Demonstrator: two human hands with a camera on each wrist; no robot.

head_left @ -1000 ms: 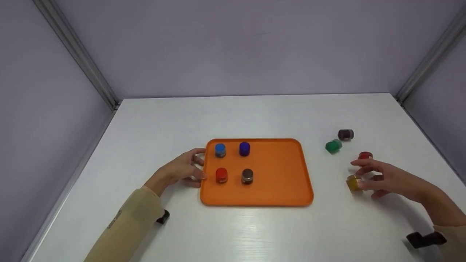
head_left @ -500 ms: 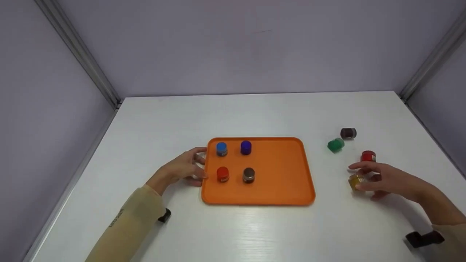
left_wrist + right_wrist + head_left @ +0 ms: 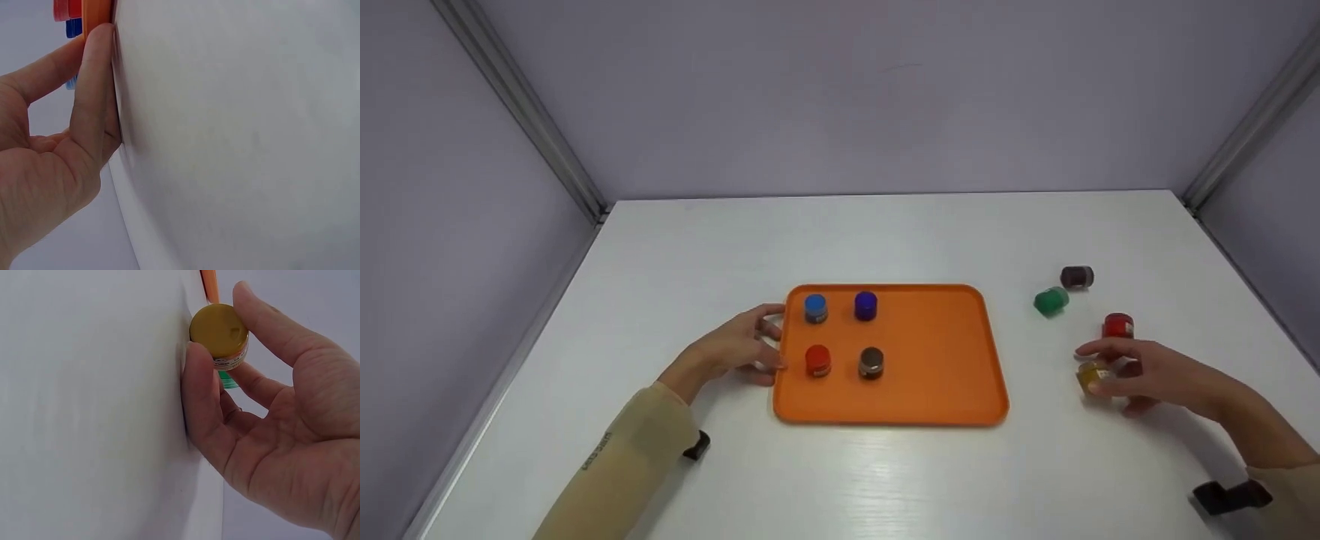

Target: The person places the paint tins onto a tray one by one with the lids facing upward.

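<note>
We look down on a white table point(image 3: 885, 240) boxed in by pale lilac walls point(image 3: 847, 90), with metal corner posts point(image 3: 521, 112) rising at the far left and far right. Near the middle of the table lies an orange tray point(image 3: 945, 360). On its left half stand four small jars in two rows: a light-blue-capped jar point(image 3: 814, 308) and a dark-blue-capped jar point(image 3: 865, 306) on the far side, a red-capped jar point(image 3: 817, 361) and a brown-capped jar point(image 3: 871, 363) on the near side.

Our left hand point(image 3: 739, 349) rests on the table at the tray's left edge, fingers relaxed and straight, fingertips touching the rim; the left wrist view shows a finger point(image 3: 93, 95) pressed against the orange edge. It grips nothing.

Our right hand point(image 3: 1147, 373) is well to the right of the tray, its thumb and fingers curled round a yellow-capped jar point(image 3: 1091, 375) and pinching it by the sides. The right wrist view shows the yellow lid point(image 3: 219, 331) between thumb and fingers, close against the table; whether the jar touches the surface we cannot tell.

Just beyond that hand stands another red jar point(image 3: 1117, 326). Farther off, a green jar point(image 3: 1050, 301) and a dark brown jar point(image 3: 1077, 277) lie on their sides, near each other. Beige sleeves point(image 3: 615, 465) cover both forearms, each with a dark strap at the wrist.
</note>
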